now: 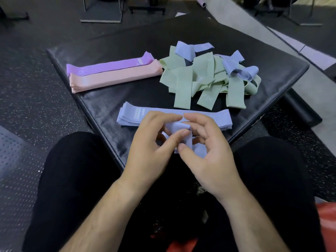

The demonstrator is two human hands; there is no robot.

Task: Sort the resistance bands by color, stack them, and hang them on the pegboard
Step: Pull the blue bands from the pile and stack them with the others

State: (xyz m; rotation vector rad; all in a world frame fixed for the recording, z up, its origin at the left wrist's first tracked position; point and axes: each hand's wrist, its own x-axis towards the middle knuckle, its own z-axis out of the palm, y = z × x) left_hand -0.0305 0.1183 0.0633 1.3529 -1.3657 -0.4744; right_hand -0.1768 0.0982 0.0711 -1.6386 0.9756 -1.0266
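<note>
My left hand [151, 142] and my right hand [209, 151] together pinch a crumpled pale blue band [181, 137] just above my lap. Right behind them a neat stack of pale blue bands [131, 117] lies on the black mat [101, 106]. Further back at the left lie a pink stack [116, 77] and a purple stack [109, 67], side by side. At the right sits a loose heap of green bands [203, 79] with a few pale blue bands [234, 68] tangled on top.
The mat lies on dark speckled gym flooring. Metal equipment legs and a flat base plate [101, 15] stand at the back. My black-trousered knees [76, 170] frame the mat's near corner. Something red [327, 219] lies at the lower right.
</note>
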